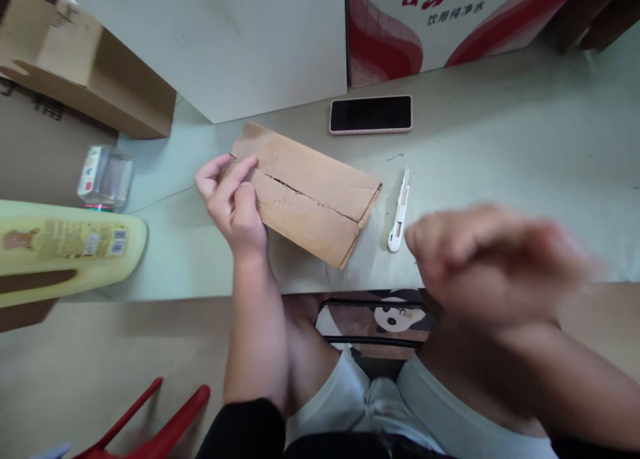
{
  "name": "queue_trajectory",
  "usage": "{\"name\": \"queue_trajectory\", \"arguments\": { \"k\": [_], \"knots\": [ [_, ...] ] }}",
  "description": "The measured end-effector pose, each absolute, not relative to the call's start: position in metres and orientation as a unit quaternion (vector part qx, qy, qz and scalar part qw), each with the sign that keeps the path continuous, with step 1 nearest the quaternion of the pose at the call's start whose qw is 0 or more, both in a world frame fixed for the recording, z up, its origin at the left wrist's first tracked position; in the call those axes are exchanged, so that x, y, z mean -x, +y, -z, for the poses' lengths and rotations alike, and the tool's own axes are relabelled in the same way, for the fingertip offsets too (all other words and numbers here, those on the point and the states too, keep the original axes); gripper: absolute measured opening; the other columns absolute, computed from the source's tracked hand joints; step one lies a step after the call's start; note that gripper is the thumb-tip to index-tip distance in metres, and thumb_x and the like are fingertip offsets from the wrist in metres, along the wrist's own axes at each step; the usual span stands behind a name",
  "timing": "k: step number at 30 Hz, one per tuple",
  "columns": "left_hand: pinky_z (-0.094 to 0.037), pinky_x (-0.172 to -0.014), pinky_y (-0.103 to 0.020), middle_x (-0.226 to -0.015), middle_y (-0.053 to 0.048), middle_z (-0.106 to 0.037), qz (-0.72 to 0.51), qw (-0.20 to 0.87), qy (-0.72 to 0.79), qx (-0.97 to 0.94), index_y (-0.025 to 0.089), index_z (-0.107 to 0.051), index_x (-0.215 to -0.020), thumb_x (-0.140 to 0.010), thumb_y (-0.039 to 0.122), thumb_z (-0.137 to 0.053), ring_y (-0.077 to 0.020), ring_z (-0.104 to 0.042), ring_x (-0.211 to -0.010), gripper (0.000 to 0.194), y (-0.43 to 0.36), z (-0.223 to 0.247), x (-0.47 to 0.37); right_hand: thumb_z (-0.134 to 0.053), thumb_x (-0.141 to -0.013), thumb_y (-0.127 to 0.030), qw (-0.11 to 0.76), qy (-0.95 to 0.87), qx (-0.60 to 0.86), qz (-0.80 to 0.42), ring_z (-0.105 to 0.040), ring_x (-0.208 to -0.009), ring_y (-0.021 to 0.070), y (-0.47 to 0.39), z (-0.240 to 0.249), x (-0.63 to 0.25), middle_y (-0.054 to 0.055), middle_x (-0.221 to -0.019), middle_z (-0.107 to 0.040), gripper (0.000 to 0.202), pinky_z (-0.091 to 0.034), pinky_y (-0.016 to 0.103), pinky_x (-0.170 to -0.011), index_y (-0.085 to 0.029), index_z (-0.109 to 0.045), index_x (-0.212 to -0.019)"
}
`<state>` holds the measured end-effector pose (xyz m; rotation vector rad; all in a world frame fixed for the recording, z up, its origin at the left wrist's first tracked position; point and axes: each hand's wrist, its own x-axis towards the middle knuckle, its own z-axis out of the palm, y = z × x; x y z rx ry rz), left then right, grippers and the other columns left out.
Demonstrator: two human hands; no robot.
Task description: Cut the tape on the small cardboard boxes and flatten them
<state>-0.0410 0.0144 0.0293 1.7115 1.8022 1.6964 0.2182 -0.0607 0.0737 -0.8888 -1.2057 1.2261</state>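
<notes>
A small brown cardboard box [310, 189] lies slanted on the pale table, a torn, ragged seam running along its upper face. At its left end my left hand [233, 195] grips it, with fingertips on the top near the seam and the thumb by the near side. To the right of the box, and apart from it, is a white utility knife [399, 212] with its blade end pointing away from me. My right hand [490, 262] is raised close to the camera, right of the knife; motion smears its fingers, so any small thing in them is hidden.
A phone [371, 115] with a dark screen lies beyond the box. Behind stand a white panel [270, 45] and a red-and-white carton [400, 39]. At left are a yellow bottle [70, 252], a clear container [107, 179] and a larger cardboard box [115, 79]. The table's front edge runs before my lap.
</notes>
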Motion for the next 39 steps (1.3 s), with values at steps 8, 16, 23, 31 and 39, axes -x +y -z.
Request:
{"name": "queue_trajectory", "arguments": {
  "k": [8, 16, 23, 31, 39],
  "knots": [
    [-0.044, -0.119, -0.042, -0.122, -0.007, -0.058, -0.567, 0.057, 0.61, -0.551, 0.026, -0.079, -0.095, -0.079, 0.019, -0.051, -0.0225, -0.058, -0.122, 0.033, 0.015, -0.027, 0.04, -0.043, -0.084, -0.082, 0.583, -0.301, 0.312, -0.687, -0.062, -0.131, 0.0262, -0.013, -0.037, -0.224, 0.004, -0.129, -0.071, 0.064, -0.052, 0.051, -0.11, -0.03, -0.067, -0.112],
    [-0.043, -0.12, -0.048, -0.124, -0.008, -0.056, -0.562, 0.059, 0.627, -0.536, 0.024, -0.078, -0.098, -0.084, 0.03, -0.052, -0.0251, -0.056, -0.128, 0.029, 0.015, -0.024, 0.04, -0.048, -0.091, -0.071, 0.578, -0.21, 0.312, -0.724, -0.072, -0.114, 0.019, -0.01, -0.018, -0.227, 0.001, -0.112, -0.078, 0.05, -0.062, 0.039, -0.097, -0.027, -0.069, -0.104],
    [-0.046, -0.115, -0.052, -0.126, -0.007, -0.054, -0.574, 0.084, 0.618, -0.531, 0.025, -0.078, -0.097, -0.085, 0.037, -0.054, -0.0291, -0.05, -0.134, 0.029, 0.005, -0.022, 0.045, -0.048, -0.09, -0.073, 0.574, -0.214, 0.291, -0.735, -0.068, -0.123, 0.0218, -0.016, -0.015, -0.222, 0.002, -0.119, -0.076, 0.052, -0.059, 0.044, -0.102, -0.028, -0.07, -0.106],
    [-0.042, -0.12, -0.046, -0.12, -0.012, -0.052, -0.608, 0.082, 0.565, -0.552, 0.012, -0.079, -0.098, -0.077, 0.013, -0.049, -0.0219, -0.056, -0.118, 0.037, 0.007, -0.022, 0.043, -0.037, -0.091, -0.075, 0.533, -0.239, 0.276, -0.763, -0.052, -0.142, 0.0219, -0.019, -0.03, -0.225, 0.002, -0.146, -0.062, 0.062, -0.054, 0.041, -0.11, -0.028, -0.067, -0.118],
    [-0.047, -0.114, -0.04, -0.118, -0.012, -0.057, -0.599, 0.053, 0.563, -0.567, 0.013, -0.08, -0.097, -0.076, 0.012, -0.05, -0.0198, -0.059, -0.115, 0.036, 0.007, -0.022, 0.045, -0.047, -0.094, -0.064, 0.537, -0.257, 0.369, -0.713, -0.072, -0.106, 0.0182, -0.009, -0.021, -0.221, 0.002, -0.113, -0.076, 0.042, -0.061, 0.032, -0.081, -0.029, -0.063, -0.109]
  ]
}}
